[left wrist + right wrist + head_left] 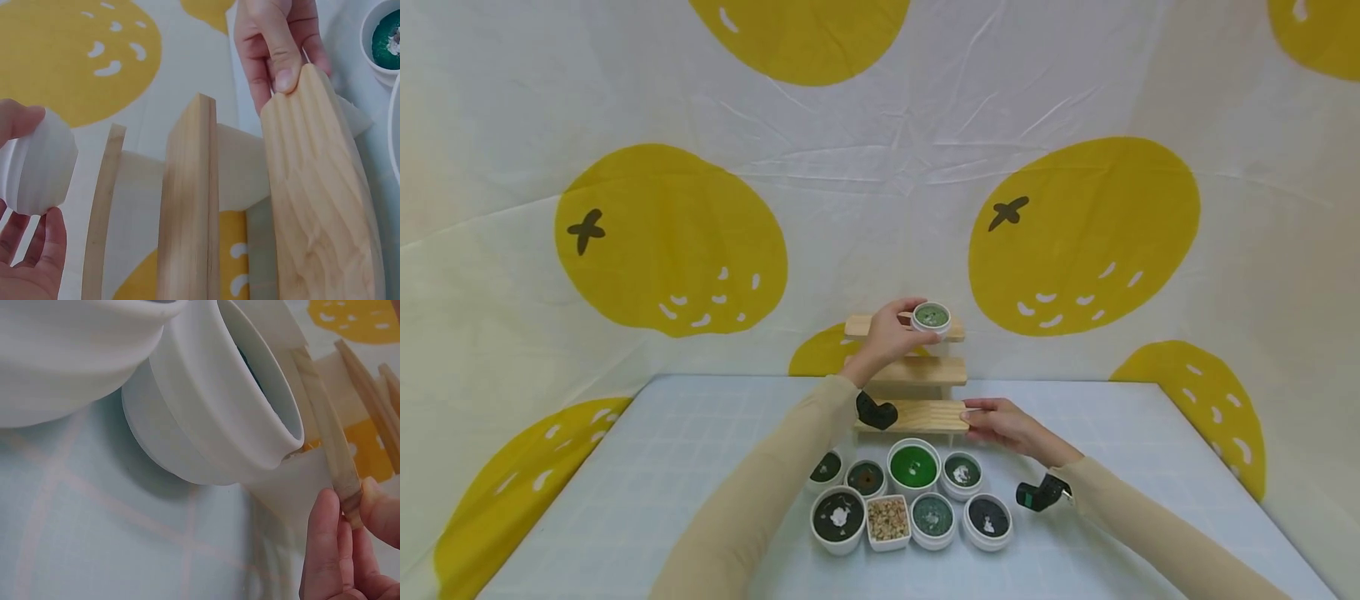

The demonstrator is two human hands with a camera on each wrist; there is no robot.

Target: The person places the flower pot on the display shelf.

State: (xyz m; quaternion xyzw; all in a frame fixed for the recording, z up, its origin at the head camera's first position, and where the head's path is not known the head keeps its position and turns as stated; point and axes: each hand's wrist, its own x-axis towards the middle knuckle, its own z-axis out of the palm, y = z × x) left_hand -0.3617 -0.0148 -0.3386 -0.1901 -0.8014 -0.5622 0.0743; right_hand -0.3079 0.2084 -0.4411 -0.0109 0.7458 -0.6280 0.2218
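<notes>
A small white pot with a pale green surface (932,316) is held by my left hand (897,331) at the right end of the stand's top shelf. In the left wrist view, the thumb and fingers grip the sides of this white pot (44,165), apart from the top board (103,212). My right hand (1009,428) pinches the right end of the lowest wooden shelf (925,415). Seen from the right wrist, thumb and fingers (322,544) close on that board's end (337,456). The middle shelf (917,370) lies between both hands.
In front of the stand sit several white pots with dark or green surfaces, among them a bright green one (913,466) and a dark one (987,520). A square dish of beige bits (888,521) stands among them on the pale checked tablecloth (700,467). Behind hangs a fruit-print cloth (880,208).
</notes>
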